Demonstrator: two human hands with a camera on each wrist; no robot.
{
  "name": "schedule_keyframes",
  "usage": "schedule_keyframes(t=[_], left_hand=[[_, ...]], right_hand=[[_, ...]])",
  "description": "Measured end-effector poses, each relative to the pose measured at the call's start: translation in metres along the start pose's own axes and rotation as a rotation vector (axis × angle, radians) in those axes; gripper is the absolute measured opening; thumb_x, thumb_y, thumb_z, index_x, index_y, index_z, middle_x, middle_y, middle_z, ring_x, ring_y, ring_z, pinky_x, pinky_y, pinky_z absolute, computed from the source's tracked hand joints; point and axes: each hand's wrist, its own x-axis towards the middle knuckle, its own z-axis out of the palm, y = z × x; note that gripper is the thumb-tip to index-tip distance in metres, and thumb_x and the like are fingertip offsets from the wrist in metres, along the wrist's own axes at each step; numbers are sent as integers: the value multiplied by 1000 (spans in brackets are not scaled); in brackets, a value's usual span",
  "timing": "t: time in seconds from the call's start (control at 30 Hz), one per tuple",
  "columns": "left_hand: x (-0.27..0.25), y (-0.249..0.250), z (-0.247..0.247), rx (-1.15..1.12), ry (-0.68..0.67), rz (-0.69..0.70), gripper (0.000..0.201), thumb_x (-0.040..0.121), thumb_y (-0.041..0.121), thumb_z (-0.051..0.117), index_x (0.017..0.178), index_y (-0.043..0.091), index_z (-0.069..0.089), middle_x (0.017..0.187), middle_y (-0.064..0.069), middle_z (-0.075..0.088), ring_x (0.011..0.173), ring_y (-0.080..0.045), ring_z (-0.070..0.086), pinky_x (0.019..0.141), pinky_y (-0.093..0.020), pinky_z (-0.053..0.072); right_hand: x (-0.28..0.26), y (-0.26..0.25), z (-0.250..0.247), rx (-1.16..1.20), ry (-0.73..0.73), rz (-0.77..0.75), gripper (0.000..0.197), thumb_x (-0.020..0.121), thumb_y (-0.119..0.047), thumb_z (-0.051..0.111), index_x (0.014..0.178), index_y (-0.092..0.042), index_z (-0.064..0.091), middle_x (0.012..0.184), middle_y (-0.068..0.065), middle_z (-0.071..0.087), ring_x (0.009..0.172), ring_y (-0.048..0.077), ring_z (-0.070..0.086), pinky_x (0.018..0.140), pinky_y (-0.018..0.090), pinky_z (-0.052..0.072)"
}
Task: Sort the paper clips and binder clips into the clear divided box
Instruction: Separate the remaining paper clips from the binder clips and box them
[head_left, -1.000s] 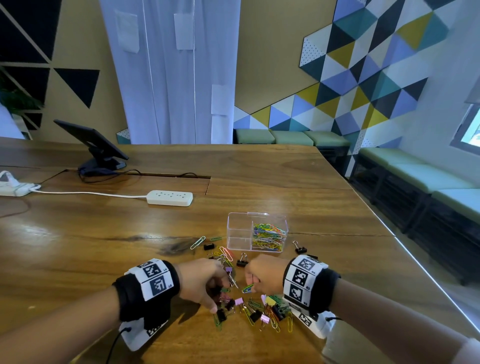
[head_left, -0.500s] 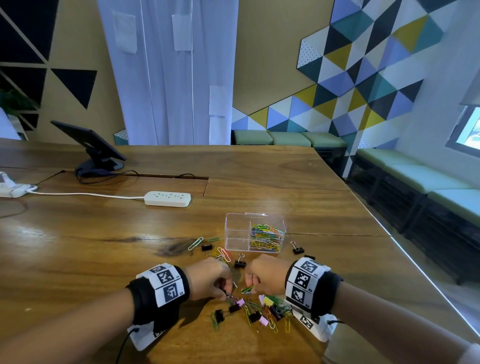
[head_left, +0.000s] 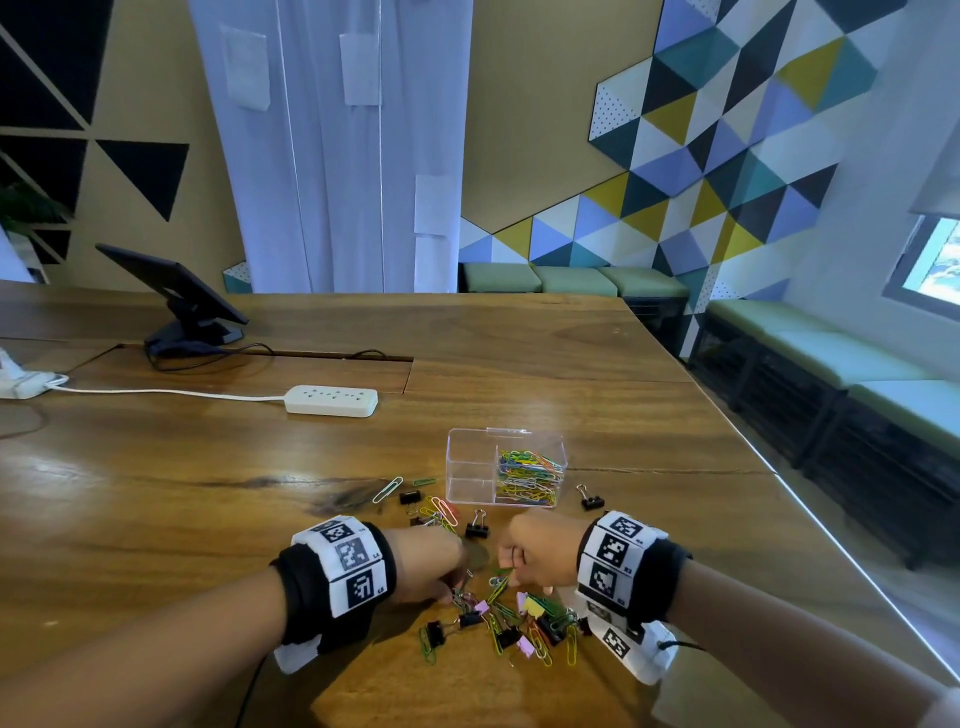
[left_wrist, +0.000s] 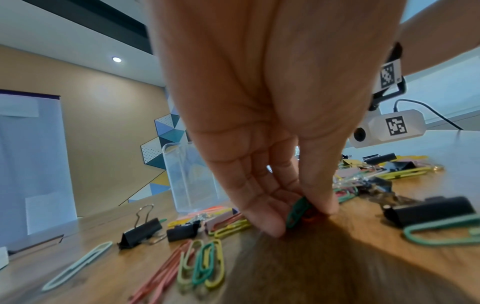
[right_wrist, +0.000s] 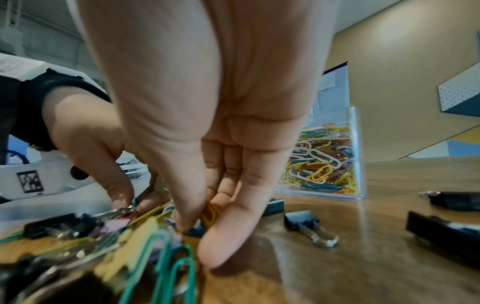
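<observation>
Item: my left hand (left_wrist: 262, 123). Grip pinched together on a green wire paper clip (left_wrist: 297, 212), fingertips down at the wooden table (head_left: 519, 332).

Item: my right hand (right_wrist: 207, 127). Grip pinched on an orange-yellow wire paper clip (right_wrist: 211, 214) at the near edge of the mixed heap of coloured paper clips and black and pastel binder clips (head_left: 511, 621).

Item: clear plastic divided box (head_left: 505, 474). It stands beyond both hands, slightly toward my right. Its right compartment is filled with coloured paper clips (head_left: 530, 475); its left compartment looks empty.

Relation governing the next move, as I judge it: the paper-clip compartment lies straight ahead of the right hand, which is the nearer; the left hand must travel forward and across to the right.

Item: stray black binder clips (head_left: 477, 525) lie between hands and box, uncollected.
</observation>
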Motion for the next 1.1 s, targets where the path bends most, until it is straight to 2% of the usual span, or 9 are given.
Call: schedule_keyframes(t=[0.13, 0.23, 0.3, 0.43, 0.53, 0.67, 0.87, 0.97, 1.1], left_hand=[[3, -1, -2, -12, -40, -4, 26, 93, 24, 53, 113, 8, 59, 117, -9, 60, 110, -23, 56, 93, -32, 45], [4, -2, -3, -37, -43, 31, 24, 93, 22, 53, 111, 7, 59, 117, -11, 59, 110, -24, 54, 89, -30, 42], [4, -3, -3, -46, -34, 44, 24, 93, 21, 53, 111, 6, 59, 117, -12, 60, 109, -25, 54, 89, -31, 42], [2, -4, 0, -18, -14, 47, 24, 94, 22, 51, 111, 6, 58, 118, -12, 59, 110, -25, 53, 90, -32, 42], [2, -3, 2, -1, -2, 43, 24, 94, 23, 50, 111, 6, 57, 118, -12, 57, 110, -25, 53, 91, -33, 42], [1, -4, 6, 28, 18, 39, 27, 94, 25, 50, 112, 5, 54, 119, -14, 55, 111, -28, 52, 93, -37, 42], [-6, -7, 11, -13, 122, 99, 19, 94, 27, 50, 105, 12, 54, 114, -7, 56, 105, -23, 53, 90, -34, 44], [-7, -7, 11, -18, 169, 133, 15, 93, 24, 50, 101, 12, 55, 109, -6, 57, 100, -21, 54, 85, -30, 44], [-6, -6, 8, -11, 191, 162, 12, 91, 21, 51, 95, 11, 57, 103, -6, 60, 94, -20, 56, 78, -27, 42]], right_hand=[[-3, 15, -18, 117, 117, 24, 20, 87, -19, 63, 105, -10, 61, 89, -3, 64, 80, 15, 67, 82, 31, 55], [-7, 22, -42, 138, 243, 32, 18, 87, -19, 62, 103, -11, 62, 84, -9, 61, 75, 12, 66, 80, 29, 56], [-9, 26, -58, 144, 374, 58, 17, 87, -19, 62, 101, -11, 63, 85, -7, 61, 79, 11, 65, 80, 26, 55], [-6, 36, -77, 40, 560, 139, 14, 89, -19, 60, 98, -10, 65, 85, -2, 60, 77, 8, 54, 70, 17, 44], [2, 43, -74, -24, 565, 196, 14, 89, -18, 59, 97, -9, 65, 83, -3, 58, 78, 10, 52, 71, 18, 38], [9, 48, -66, -8, 567, 202, 14, 89, -9, 54, 96, -8, 67, 97, 2, 69, 78, 10, 56, 73, 18, 42], [9, 51, -67, 116, 639, 118, 28, 85, 7, 46, 95, -9, 67, 85, -1, 64, 75, 9, 60, 70, 15, 49], [11, 48, -63, 77, 578, 63, 23, 87, 2, 48, 95, -10, 65, 86, -1, 64, 75, 12, 63, 75, 25, 56], [10, 49, -59, 16, 552, 42, 18, 89, -6, 50, 98, -14, 64, 92, 0, 67, 85, 13, 65, 82, 29, 55]])
